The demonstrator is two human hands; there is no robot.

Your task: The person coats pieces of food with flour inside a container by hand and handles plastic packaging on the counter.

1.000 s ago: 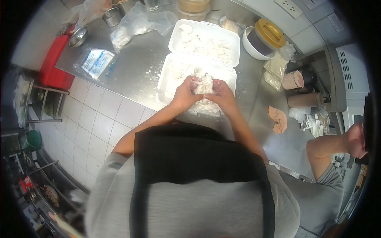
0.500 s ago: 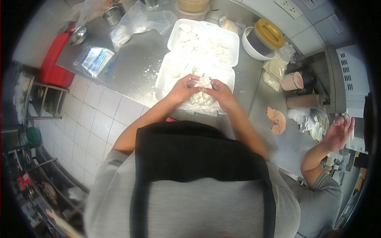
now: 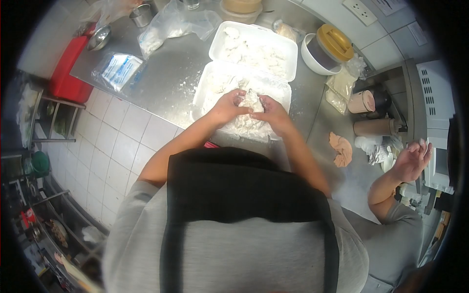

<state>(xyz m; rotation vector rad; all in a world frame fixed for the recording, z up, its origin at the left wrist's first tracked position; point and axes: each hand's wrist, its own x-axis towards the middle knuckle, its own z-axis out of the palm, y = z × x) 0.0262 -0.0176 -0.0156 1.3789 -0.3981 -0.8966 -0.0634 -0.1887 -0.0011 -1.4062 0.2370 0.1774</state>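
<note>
An opened white foam container (image 3: 294, 53) lies on the steel counter, with white flour and floury lumps in both halves. Over its near half, my left hand (image 3: 231, 106) and my right hand (image 3: 273, 115) curl around a flour-coated piece (image 3: 252, 101) from either side. Both thumbs press on its near side. The coating hides what is underneath, perhaps a piece of meat. More loose flour (image 3: 244, 126) lies below my hands.
On the counter (image 3: 168, 68) are a bag of flour (image 3: 152, 39), a plastic packet (image 3: 120, 71), a white bowl (image 3: 308, 53) with a yellow-lidded jar (image 3: 334, 43), and a crumpled brown cloth (image 3: 340, 148). A co-worker's raised hand (image 3: 413, 160) is at the right.
My hands stay around the floury piece, with only slight finger movement. The view shifts a little. The co-worker's hand moves slightly left.
</note>
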